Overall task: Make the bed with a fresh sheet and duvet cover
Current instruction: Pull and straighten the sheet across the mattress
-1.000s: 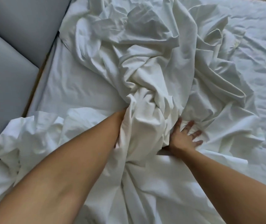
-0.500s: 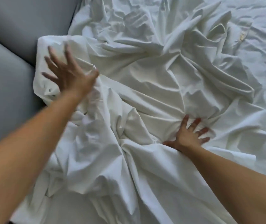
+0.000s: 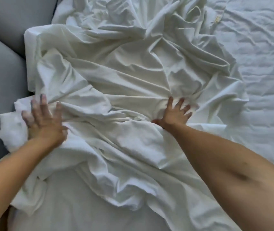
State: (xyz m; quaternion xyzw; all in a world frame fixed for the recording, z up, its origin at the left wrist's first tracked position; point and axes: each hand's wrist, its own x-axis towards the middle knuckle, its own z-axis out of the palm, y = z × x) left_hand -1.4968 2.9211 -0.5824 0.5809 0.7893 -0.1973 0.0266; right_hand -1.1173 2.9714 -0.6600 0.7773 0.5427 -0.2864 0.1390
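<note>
Your left hand [image 3: 44,119] is spread wide, fingers straight and apart, palm down on the crumpled white sheet [image 3: 124,72]; it is blurred, so you cannot tell how hard it bears on the cloth, but nothing is curled into it or pinched. Your right hand [image 3: 174,114] is likewise splayed flat on the same sheet, thumb stuck out toward your left hand, fingertips dug a little into the fabric so that creases fan out ahead of them. The sheet lies in a rumpled heap between and beyond both hands, a taut band of folds running from one hand to the other, and more of it is bunched just outside your left hand and trails back under both forearms. Outside that bunch, well to the left of your left hand, stands a grey padded panel [image 3: 2,72], with the sheet's edge against it. To the right of your right hand the wrinkled mattress cover [image 3: 258,64] lies bare. Far ahead of your right fingertips, a small yellowish tag [image 3: 217,19] shows on the sheet's edge.
</note>
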